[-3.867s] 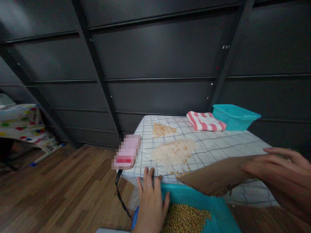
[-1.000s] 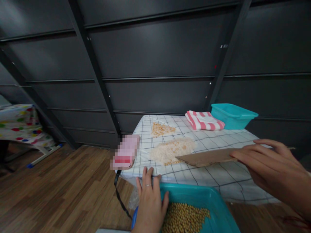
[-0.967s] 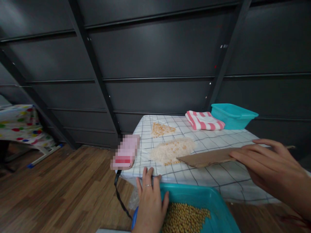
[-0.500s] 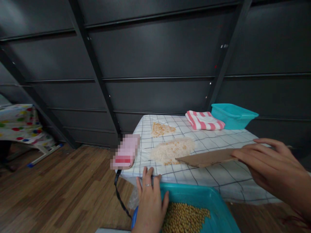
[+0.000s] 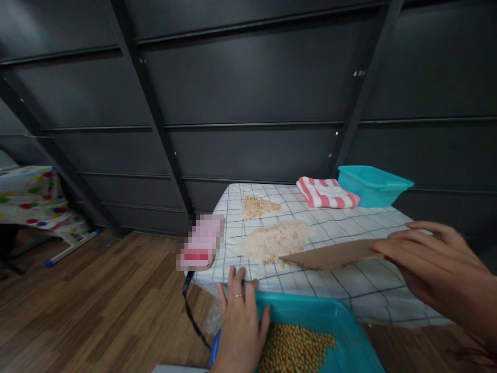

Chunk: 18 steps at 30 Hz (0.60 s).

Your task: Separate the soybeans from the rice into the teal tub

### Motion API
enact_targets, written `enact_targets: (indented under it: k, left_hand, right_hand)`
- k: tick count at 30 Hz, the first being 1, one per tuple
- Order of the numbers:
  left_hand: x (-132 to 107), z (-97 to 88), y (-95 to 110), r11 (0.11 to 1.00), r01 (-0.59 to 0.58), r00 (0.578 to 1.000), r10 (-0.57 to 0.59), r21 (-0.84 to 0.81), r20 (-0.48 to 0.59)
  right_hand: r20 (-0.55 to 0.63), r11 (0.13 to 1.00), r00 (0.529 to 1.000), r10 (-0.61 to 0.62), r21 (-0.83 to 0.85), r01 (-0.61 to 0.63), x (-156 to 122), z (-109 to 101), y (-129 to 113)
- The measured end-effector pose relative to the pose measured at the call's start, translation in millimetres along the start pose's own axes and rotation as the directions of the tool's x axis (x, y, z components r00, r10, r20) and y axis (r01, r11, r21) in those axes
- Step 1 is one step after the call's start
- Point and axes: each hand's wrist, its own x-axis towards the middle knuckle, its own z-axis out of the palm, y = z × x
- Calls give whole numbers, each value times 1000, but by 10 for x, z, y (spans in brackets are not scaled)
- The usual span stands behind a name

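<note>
My right hand (image 5: pixel 438 269) pinches the right end of a flat brown cardboard piece (image 5: pixel 334 255). Its left tip touches the near edge of a pile of white rice (image 5: pixel 267 242) mixed with yellow beans, on the checked tablecloth. A few beans (image 5: pixel 272 262) lie by that tip. At the table's front edge, my left hand (image 5: pixel 238 321), a ring on one finger, straddles the left rim of a teal basin (image 5: pixel 322 303); the thumb is inside and the fingers reach outward. Yellowish-green beans (image 5: pixel 295 349) cover part of the basin's bottom.
A smaller patch of beans and rice (image 5: pixel 258 207) lies farther back. A striped pink-and-white towel (image 5: pixel 328 192) and another teal basin (image 5: pixel 373 185) stand at the back right. A blurred pink object (image 5: pixel 204 241) with a black strap sits at the left edge. Dark panels rise behind.
The cardboard has shifted very slightly toward me, and a few beans at its tip have moved nearer the front edge. My left hand has stayed in place.
</note>
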Motion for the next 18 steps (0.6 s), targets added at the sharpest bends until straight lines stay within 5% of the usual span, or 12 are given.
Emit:
enact_targets:
  k: [13, 18]
  left_hand:
    - [11, -26, -8, 1000, 6, 1000, -6, 19, -7]
    - [3, -3, -8, 1000, 6, 1000, -6, 27, -9]
  right_hand:
    - [-17, 997, 1000, 3, 84, -2, 67, -47, -45]
    - [-16, 997, 999, -27, -73, 26, 24, -42, 52]
